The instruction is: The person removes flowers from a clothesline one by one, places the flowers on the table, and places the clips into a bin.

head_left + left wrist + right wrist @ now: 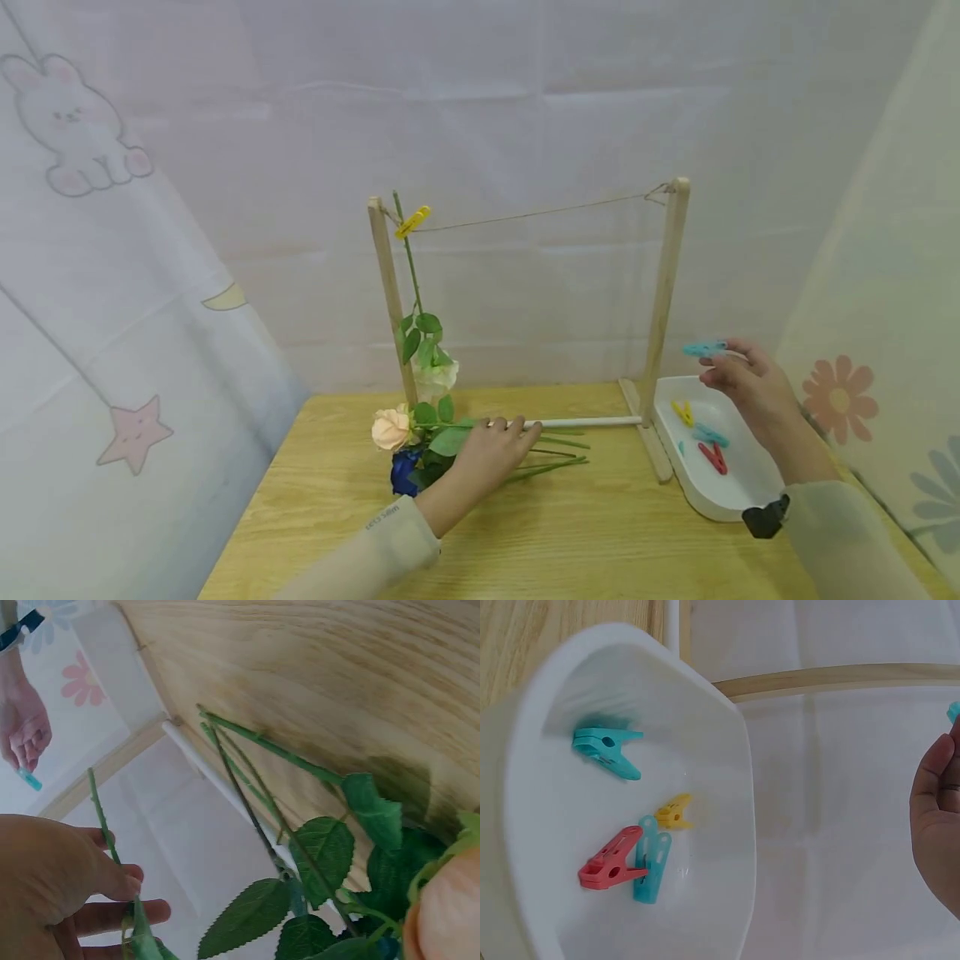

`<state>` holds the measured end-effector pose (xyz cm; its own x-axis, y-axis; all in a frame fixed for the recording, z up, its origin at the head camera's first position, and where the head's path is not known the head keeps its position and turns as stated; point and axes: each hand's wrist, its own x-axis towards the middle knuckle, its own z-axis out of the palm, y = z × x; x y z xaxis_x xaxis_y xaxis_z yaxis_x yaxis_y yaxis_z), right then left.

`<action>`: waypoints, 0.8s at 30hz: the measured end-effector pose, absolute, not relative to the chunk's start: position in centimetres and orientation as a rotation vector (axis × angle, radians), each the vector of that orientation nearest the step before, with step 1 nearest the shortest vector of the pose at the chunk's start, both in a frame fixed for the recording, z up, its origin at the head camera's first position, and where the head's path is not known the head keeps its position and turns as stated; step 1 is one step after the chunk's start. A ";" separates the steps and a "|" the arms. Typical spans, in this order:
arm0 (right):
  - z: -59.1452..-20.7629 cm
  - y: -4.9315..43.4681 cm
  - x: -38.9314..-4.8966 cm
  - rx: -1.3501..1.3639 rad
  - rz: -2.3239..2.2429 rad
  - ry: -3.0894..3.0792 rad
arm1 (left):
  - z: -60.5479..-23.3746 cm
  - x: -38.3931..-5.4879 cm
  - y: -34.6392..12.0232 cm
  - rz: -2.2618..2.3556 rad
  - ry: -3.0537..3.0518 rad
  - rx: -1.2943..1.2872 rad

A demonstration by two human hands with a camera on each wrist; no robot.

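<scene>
My left hand [491, 454] is low over the flowers on the table and pinches a green stem [105, 817] between thumb and fingers. Several other stems [262, 746] lie beside it, with a peach rose [392, 429] and a blue rose [405, 472] at their left end. Over the tray's far side, my right hand [753, 392] holds a light blue clothespin [703, 349] by its fingertips. A white rose [441, 377] hangs head down at the left post, its stem clipped to the string [525, 217] by a yellow clothespin [412, 222].
Two wooden posts, left [390, 292] and right [667, 292], carry the string; a white rod [600, 422] joins them low down. At the right, a white tray [735, 787] contains red [611, 859], yellow [675, 811] and blue clothespins [606, 748]. Pale cloth hangs behind.
</scene>
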<state>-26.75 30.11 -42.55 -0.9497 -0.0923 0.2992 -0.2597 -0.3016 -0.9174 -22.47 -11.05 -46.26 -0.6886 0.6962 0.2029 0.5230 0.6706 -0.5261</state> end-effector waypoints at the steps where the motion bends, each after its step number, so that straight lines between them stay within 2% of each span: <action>1: -42.7 30.1 -26.8 0.450 2.417 -1.778 | -46.4 -22.4 -11.1 0.634 -2.473 -0.955; 14: -44.4 31.0 -27.1 0.375 2.448 -1.778 | -49.2 -22.9 -11.7 0.747 -2.342 -0.972; 24: -45.9 31.7 -27.6 0.302 2.422 -1.880 | -49.9 -22.9 -11.9 0.735 -2.390 -0.965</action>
